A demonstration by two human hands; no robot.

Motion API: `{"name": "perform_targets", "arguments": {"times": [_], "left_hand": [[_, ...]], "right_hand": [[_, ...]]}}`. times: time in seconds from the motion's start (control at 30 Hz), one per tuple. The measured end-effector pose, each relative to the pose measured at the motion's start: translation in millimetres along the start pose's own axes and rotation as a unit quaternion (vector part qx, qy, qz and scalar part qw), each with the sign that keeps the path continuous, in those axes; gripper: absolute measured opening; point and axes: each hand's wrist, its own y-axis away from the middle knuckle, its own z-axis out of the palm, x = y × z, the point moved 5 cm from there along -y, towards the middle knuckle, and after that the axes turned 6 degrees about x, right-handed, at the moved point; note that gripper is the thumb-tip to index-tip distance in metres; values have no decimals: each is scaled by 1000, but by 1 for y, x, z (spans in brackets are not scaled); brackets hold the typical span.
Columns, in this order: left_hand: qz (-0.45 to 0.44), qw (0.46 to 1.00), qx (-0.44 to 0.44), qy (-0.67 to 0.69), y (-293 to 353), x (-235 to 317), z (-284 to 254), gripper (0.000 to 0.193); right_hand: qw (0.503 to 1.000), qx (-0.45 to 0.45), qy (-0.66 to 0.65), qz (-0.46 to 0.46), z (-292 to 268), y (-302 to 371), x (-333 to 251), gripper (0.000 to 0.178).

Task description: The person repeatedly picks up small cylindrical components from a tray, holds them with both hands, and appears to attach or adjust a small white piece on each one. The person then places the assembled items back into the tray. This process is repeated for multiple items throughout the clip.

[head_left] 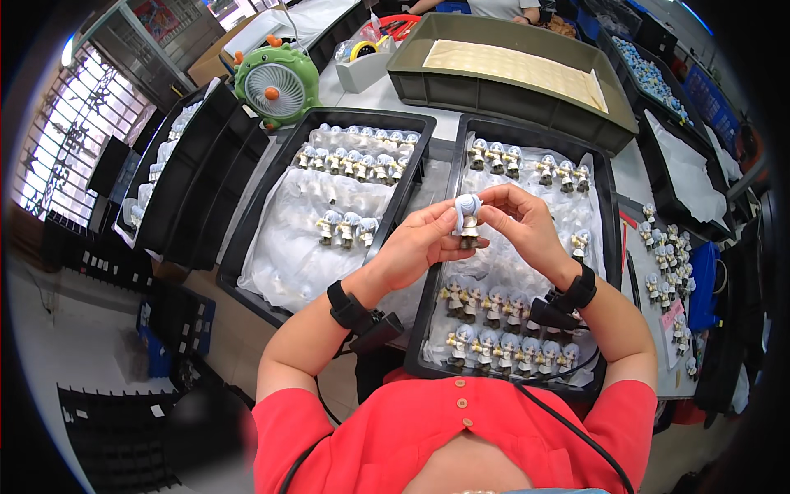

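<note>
Between my two hands, above the right-hand black tray [612, 247], is a small figurine [467, 221] with pale blue hair, a white body and a dark base. My left hand [424, 240] is closed around its lower part and side. The fingers of my right hand [520, 221] pinch at the side of its head. Rows of similar figurines [492, 309] lie on white plastic film in that tray, both near me and at its far end. To the left, a second black tray [239, 262] holds more figurines [349, 228] on film.
A green animal-shaped fan [276, 82] stands behind the left tray. Beyond the trays sits a large olive bin [510, 99]. Loose figurines [666, 255] stand on the table at the right, near a blue bin [705, 276]. Stacked black trays [202, 181] rise at the left. Another person [502, 10] is at the far side.
</note>
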Motion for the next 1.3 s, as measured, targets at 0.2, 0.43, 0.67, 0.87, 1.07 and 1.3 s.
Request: {"name": "perform_targets", "arguments": {"times": [0.2,0.43,0.67,0.87,1.07,1.3], "left_hand": [[-7,999,-11,35,-3,-3,-3,47],[1,996,-26,80,-3,-2,0,46],[-5,1000,-10,-5,8,14,0,46],[148,851,195,-465,44,91,-58,38],[-10,711,360,-604,79,98,-195,33],[-125,690,330,-632,65,71,-236,32]], "right_hand": [[998,-19,-48,36,1,-1,5,23],[996,-35,-64,53,2,-1,9,22],[995,-68,-53,53,7,1,0,23],[997,-57,-14,53,2,3,-3,21],[997,-57,-18,52,1,-4,3,23],[997,-43,-6,58,-5,-6,12,22]]}}
